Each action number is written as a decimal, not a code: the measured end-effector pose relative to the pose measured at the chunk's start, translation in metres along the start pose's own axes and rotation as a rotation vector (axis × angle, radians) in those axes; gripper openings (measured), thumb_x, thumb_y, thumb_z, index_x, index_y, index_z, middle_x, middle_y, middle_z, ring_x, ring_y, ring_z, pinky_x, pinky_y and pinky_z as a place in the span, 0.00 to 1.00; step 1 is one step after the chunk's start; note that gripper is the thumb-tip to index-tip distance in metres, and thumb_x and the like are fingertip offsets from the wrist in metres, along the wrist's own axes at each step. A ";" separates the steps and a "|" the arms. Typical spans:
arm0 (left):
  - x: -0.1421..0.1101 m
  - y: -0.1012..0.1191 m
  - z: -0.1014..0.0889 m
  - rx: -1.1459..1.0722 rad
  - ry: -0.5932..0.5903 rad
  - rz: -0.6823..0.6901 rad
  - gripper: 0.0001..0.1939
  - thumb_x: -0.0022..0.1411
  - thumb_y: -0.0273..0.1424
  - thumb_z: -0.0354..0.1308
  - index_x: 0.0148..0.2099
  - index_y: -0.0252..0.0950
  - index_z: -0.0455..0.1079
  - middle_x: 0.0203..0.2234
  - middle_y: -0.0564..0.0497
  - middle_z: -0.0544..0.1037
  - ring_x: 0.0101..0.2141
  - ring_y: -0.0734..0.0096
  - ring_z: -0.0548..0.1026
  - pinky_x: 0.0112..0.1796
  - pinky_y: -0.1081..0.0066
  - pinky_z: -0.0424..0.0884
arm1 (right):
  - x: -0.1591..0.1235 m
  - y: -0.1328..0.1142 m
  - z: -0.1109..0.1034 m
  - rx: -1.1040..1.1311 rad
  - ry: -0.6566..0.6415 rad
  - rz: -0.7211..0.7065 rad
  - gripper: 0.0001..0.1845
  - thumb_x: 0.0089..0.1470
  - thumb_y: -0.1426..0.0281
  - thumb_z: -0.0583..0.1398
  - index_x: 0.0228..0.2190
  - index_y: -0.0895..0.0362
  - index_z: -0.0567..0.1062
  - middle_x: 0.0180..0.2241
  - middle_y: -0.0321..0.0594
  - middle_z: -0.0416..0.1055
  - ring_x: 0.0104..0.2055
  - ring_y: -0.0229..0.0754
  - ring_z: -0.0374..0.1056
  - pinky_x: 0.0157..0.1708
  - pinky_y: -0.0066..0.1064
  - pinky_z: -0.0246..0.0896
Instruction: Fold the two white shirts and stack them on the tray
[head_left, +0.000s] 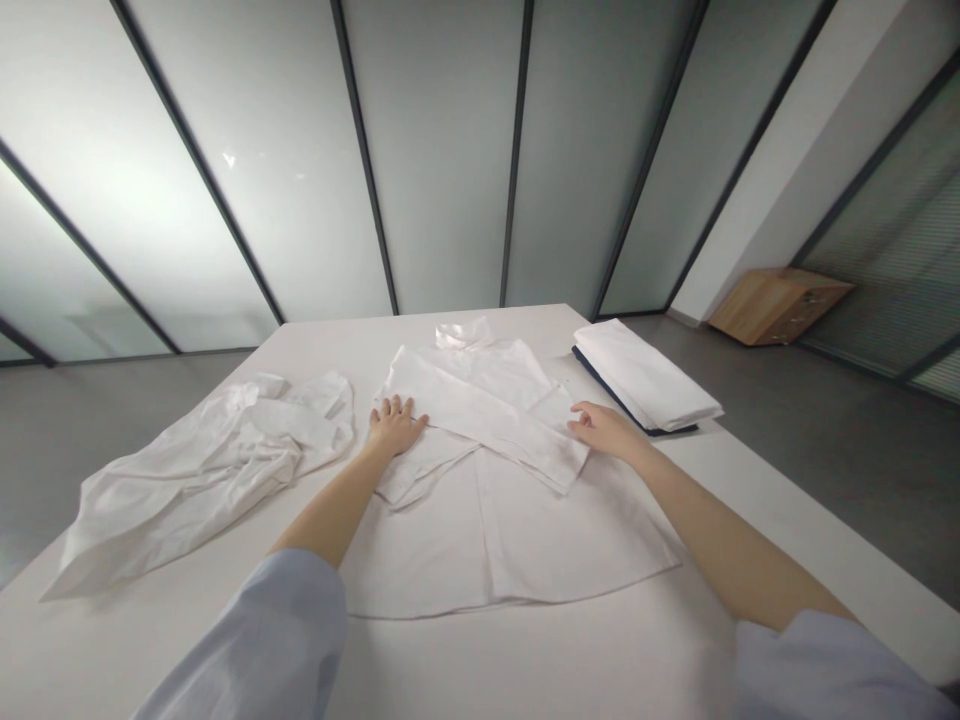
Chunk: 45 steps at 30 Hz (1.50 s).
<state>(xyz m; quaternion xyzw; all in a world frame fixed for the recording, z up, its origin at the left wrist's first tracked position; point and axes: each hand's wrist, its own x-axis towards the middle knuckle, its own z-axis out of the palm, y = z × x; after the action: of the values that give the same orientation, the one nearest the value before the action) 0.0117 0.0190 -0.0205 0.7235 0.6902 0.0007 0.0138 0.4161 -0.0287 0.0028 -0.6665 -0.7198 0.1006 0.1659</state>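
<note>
Wooden cabinet [776, 303] beside pale pillar [780, 160]; frosted panels [442, 150].

The room looked like an office. Frosted glass panels [442, 150] in dark frames [516, 150] walled it from 10 o'clock round past 12, reaching down to the floor. A pale pillar [787, 160] stood at 2 o'clock, with horizontal blinds [915, 230] beyond, towards half past two. A low wooden cabinet [765, 300] sat on smooth grey flooring [847, 430] near 3 o'clock, and a plain white table [525, 660] spread across 6 o'clock.
</note>
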 end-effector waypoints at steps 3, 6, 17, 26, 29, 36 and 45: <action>0.002 -0.002 0.005 0.014 -0.005 0.034 0.34 0.68 0.48 0.36 0.70 0.37 0.47 0.68 0.38 0.47 0.66 0.47 0.45 0.59 0.44 0.50 | 0.016 -0.010 0.009 0.018 0.018 -0.160 0.19 0.55 0.66 0.57 0.48 0.57 0.74 0.48 0.47 0.73 0.50 0.47 0.69 0.48 0.33 0.62; 0.004 -0.004 0.009 0.041 0.021 0.104 0.32 0.68 0.45 0.37 0.70 0.38 0.47 0.68 0.40 0.46 0.67 0.50 0.42 0.61 0.46 0.45 | 0.033 -0.025 0.023 -0.029 -0.066 -0.248 0.20 0.57 0.64 0.56 0.50 0.57 0.73 0.55 0.49 0.68 0.58 0.49 0.63 0.57 0.37 0.56; -0.014 -0.006 -0.001 0.045 -0.009 0.226 0.29 0.69 0.41 0.38 0.69 0.38 0.51 0.67 0.43 0.52 0.65 0.55 0.52 0.61 0.53 0.50 | 0.025 -0.049 0.060 -0.309 -0.049 -0.285 0.26 0.63 0.58 0.49 0.57 0.57 0.66 0.63 0.52 0.57 0.65 0.53 0.53 0.59 0.44 0.52; -0.031 -0.013 -0.035 0.060 -0.026 0.245 0.26 0.67 0.43 0.44 0.62 0.38 0.61 0.43 0.44 0.79 0.48 0.56 0.75 0.52 0.59 0.64 | 0.002 -0.069 0.016 -0.346 -0.149 -0.177 0.22 0.61 0.54 0.52 0.42 0.55 0.76 0.36 0.49 0.77 0.40 0.52 0.73 0.42 0.38 0.62; -0.017 -0.004 -0.041 0.033 0.059 0.197 0.25 0.65 0.42 0.47 0.61 0.40 0.62 0.51 0.44 0.75 0.52 0.56 0.71 0.51 0.60 0.64 | 0.025 -0.077 0.011 -0.342 -0.105 -0.149 0.22 0.60 0.57 0.54 0.48 0.56 0.73 0.45 0.50 0.75 0.47 0.52 0.70 0.44 0.37 0.61; 0.039 -0.010 -0.036 -0.137 0.225 -0.288 0.25 0.65 0.39 0.45 0.58 0.28 0.64 0.54 0.33 0.70 0.55 0.50 0.67 0.49 0.59 0.67 | 0.066 -0.079 0.035 -0.350 -0.030 -0.034 0.22 0.59 0.62 0.53 0.52 0.59 0.70 0.56 0.53 0.66 0.56 0.54 0.61 0.51 0.40 0.56; 0.090 -0.044 -0.029 -0.207 0.063 -0.291 0.18 0.64 0.30 0.47 0.50 0.29 0.71 0.46 0.33 0.77 0.48 0.51 0.75 0.43 0.62 0.70 | 0.060 -0.061 0.063 -0.306 -0.003 -0.083 0.23 0.63 0.62 0.48 0.52 0.59 0.69 0.58 0.53 0.63 0.61 0.55 0.55 0.56 0.44 0.52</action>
<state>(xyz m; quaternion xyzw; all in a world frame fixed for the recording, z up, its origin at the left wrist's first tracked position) -0.0287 0.1117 0.0062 0.6104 0.7839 0.0924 0.0667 0.3324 0.0304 -0.0263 -0.6534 -0.7540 -0.0165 0.0653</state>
